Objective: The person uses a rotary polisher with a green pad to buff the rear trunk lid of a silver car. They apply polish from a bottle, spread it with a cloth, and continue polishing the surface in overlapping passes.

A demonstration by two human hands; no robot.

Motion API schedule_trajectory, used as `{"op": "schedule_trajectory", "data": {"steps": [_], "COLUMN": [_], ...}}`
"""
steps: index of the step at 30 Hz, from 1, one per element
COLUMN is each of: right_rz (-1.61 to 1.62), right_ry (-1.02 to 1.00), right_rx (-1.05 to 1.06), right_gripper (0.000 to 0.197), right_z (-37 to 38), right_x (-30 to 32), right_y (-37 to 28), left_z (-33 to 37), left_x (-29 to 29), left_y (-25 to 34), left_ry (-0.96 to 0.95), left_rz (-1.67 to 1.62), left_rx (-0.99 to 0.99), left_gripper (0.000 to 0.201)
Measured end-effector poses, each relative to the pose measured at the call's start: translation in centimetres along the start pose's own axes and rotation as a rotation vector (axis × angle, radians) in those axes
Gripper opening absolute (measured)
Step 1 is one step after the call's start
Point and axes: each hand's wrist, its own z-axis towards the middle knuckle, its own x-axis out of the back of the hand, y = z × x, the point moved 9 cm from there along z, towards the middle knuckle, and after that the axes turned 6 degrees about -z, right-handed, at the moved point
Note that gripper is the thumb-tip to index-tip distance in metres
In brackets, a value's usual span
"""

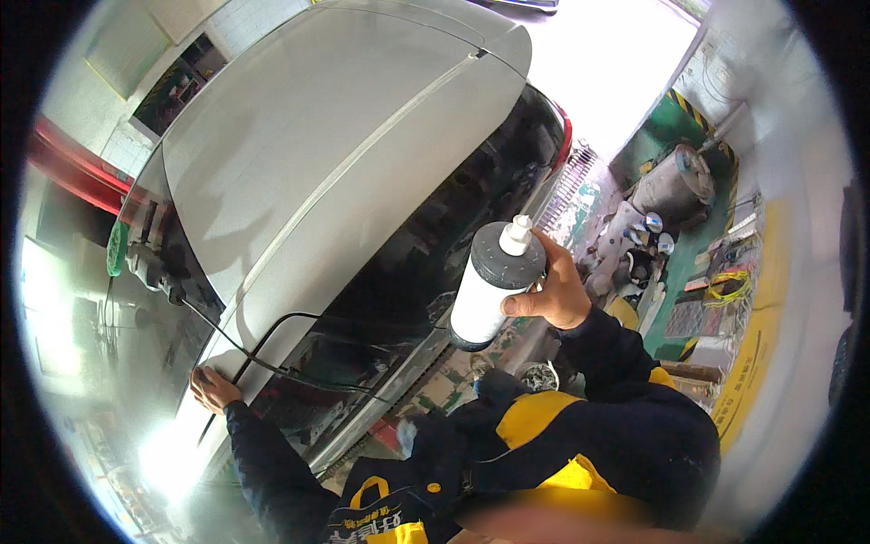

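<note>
In my right hand (pixel 560 281) is a white bottle (pixel 480 299) with a black cap, a black base and a white nozzle on top. My fingers are wrapped round its upper part, and I hold it tilted beside the car's dark rear panel. My left hand (pixel 215 390) rests on the edge of the silver-grey car body (pixel 299 172), its fingers laid on the panel. Beyond that hand, a polishing machine (pixel 149 267) with a green pad (pixel 116 247) sits at the left side of the car. Its black cord (pixel 281 370) runs across the bodywork toward me.
Strips of pale tape (pixel 344 168) run along the car's seams. On the right, a metal drum (pixel 675 186) stands by the wall among cans and clutter. Trays and yellow cord (pixel 732 286) lie nearer. A bucket (pixel 539 376) is by my feet. Bright light glares at lower left.
</note>
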Motion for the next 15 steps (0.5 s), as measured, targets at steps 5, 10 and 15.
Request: {"op": "schedule_trajectory", "data": {"steps": [5, 10, 15], "right_rz": [0.001, -0.069, -0.079], "right_ry": [-0.004, -0.006, 0.077], "right_rx": [0.003, 0.012, 0.078], "right_gripper": [0.087, 0.084, 0.078], "right_z": [-1.8, -1.4, 1.2], "right_x": [0.2, -0.9, -2.4], "right_y": [-0.6, -2.0, -4.2], "left_z": [1.4, -12.2, -25.2], "left_x": [3.0, 4.1, 7.2], "left_y": [3.1, 30.0, 55.3], "left_ry": [0.056, -0.557, -1.392], "left_rz": [-0.515, -1.185, -1.660], "left_rx": [0.031, -0.336, -0.499], "left_gripper": [0.057, 0.094, 0.134]}}
